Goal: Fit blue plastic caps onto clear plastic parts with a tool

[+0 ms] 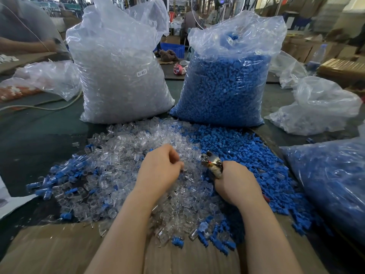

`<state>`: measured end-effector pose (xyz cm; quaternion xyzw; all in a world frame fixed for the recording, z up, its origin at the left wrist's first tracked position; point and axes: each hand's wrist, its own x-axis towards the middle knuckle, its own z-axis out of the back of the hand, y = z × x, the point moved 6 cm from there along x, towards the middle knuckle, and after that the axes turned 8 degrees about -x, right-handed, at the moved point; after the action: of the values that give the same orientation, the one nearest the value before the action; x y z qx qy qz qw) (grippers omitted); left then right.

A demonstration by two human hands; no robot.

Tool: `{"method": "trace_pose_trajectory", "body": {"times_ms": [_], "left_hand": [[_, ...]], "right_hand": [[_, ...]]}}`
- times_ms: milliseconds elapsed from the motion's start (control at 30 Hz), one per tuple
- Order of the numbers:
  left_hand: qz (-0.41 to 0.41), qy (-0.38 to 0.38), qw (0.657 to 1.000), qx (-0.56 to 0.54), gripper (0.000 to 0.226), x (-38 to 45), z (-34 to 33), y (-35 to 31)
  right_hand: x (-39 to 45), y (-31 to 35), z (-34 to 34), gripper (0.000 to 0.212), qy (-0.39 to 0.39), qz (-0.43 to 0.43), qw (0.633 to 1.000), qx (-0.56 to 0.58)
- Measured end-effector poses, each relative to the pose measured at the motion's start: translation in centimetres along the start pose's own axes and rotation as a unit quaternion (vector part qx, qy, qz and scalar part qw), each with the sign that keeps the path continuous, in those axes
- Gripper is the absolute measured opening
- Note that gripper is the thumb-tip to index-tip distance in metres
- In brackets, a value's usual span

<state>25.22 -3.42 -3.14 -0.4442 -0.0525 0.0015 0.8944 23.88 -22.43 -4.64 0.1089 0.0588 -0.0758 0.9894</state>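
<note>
Pliers (212,164) sit clamped in my right hand (237,182), jaws pointing to eleven o'clock. My left hand (160,169) curls over the clear parts (122,155), fingertips pinching into the heap; what they hold I cannot tell. Blue caps (246,151) spread at two o'clock. Two full bags (118,76) wall off twelve. Cardboard (49,246) edges the heap at six; bare desk (29,135) lies at nine.

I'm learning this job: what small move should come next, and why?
Probably lift the left hand with one clear part from the clear pile toward the tool; the right hand already grips that tool beside it.
</note>
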Motion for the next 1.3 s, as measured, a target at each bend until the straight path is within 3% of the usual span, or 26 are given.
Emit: {"method": "trace_pose_trajectory", "body": {"times_ms": [200,367,600,767,1067,1133,1233,1300], "left_hand": [[0.002,0.023,0.991,-0.131,0.02,0.1,-0.1,-0.1],[0.053,0.041,0.956,-0.285,0.016,0.1,-0.1,-0.2],[0.049,0.044,0.953,-0.296,0.006,0.0,-0.2,-0.8],[0.063,0.041,0.932,-0.356,0.005,0.0,-0.2,-0.8],[0.075,0.065,0.924,-0.369,0.005,-0.1,-1.2,-0.9],[0.103,0.074,0.886,-0.447,0.005,-0.2,-1.6,-1.2],[0.163,0.12,0.8,-0.565,0.004,-0.7,-2.3,-1.8],[0.192,0.144,0.771,-0.59,0.003,-1.0,-2.7,-1.8]], "right_hand": [[-0.2,0.3,0.2,0.019,0.006,0.014,0.999,-0.036],[-0.2,0.3,0.1,0.016,-0.004,0.001,1.0,-0.02],[0.1,-0.1,0.3,0.015,-0.05,-0.019,0.998,0.015],[0.5,-0.4,0.7,0.015,-0.089,-0.014,0.985,0.15],[-0.5,1.0,2.5,0.014,-0.147,0.067,0.899,0.407],[-0.7,1.3,2.7,0.014,-0.148,0.087,0.888,0.427],[-0.7,1.6,2.6,0.013,-0.144,0.105,0.884,0.432],[-0.7,1.7,2.4,0.013,-0.143,0.104,0.884,0.434]]}}
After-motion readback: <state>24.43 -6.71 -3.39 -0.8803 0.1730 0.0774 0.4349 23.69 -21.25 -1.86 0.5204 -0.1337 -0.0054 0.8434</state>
